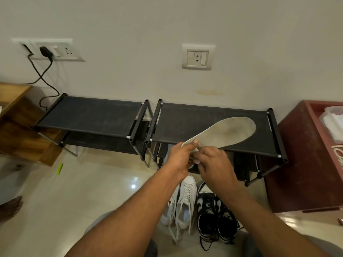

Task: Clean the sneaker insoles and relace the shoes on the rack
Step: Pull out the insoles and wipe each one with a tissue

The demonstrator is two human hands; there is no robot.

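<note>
Insole (222, 132): flat, elongated, with a rounded toe. The pale grey fabric face is dull and darkly soiled toward the middle. It is held in the air over the front edge of the right rack, with the toe pointing to about 2 o'clock from the hands.
Left hand (179, 156): reaches in from 7 o'clock. The thumb lies flat on top of the insole's heel end and the fingers are curled beneath, gripping it.
Right hand (213, 162): comes in from 5 o'clock, back of the hand up, touching the left hand. Its fingers are bent around the same heel end, with a small white edge showing under them.
Right rack (213, 123): black tube frame with taut dark fabric shelves, lightly dusty.
Left rack (92, 115): same build, just beside the right rack at 9 o'clock.
White sneakers (183, 201): smooth uppers and loose flat laces. They sit on the floor at 6 o'clock from the hands.
Black-and-white sneakers (215, 216): dark laces trailing, touching the white pair at its 3 o'clock.
Floor (92, 191): glossy pale tile.
</note>
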